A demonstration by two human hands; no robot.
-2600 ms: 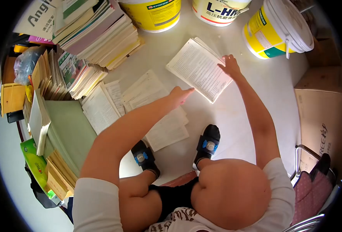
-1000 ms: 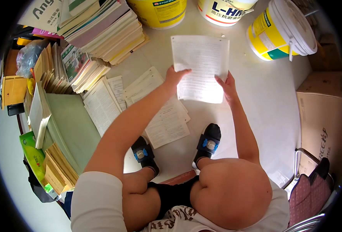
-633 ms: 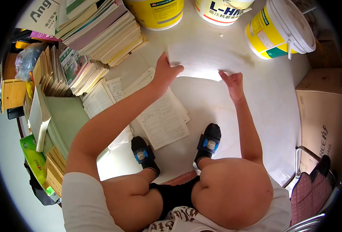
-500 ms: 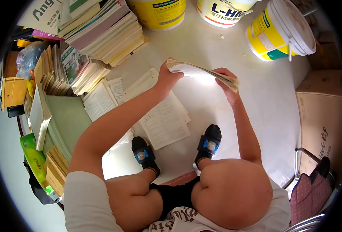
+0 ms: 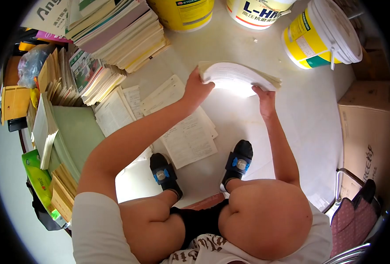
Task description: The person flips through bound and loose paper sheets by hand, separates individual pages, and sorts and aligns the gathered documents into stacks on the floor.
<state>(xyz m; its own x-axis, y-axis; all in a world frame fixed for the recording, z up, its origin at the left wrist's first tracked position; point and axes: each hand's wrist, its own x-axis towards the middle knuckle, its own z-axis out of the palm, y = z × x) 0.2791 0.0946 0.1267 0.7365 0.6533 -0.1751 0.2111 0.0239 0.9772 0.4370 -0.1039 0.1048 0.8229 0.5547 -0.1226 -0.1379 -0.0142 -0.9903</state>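
A thick sheaf of printed paper (image 5: pixel 233 75), bowed in an arch, is held up over the floor beyond my feet. My left hand (image 5: pixel 198 90) is closed round its left end, thumb on the near side. At the lower right edge my right hand (image 5: pixel 266 100) pinches it, thumb in front and the other fingers mostly hidden. Below and left of it, loose printed sheets (image 5: pixel 188 141) lie overlapping on the floor, partly covered by my left forearm.
Tall stacks of papers and booklets (image 5: pixel 120 35) rise at the upper left. Three buckets stand at the back, including a yellow-and-white one (image 5: pixel 311 42). A cardboard box (image 5: pixel 364 132) is on the right, near a folded pink chair (image 5: pixel 355 220). My slippered feet (image 5: pixel 164 171) rest on the floor.
The sheaf has tilted so more of its printed face shows, and it bows more. My right hand has shifted from its right end to the lower edge.
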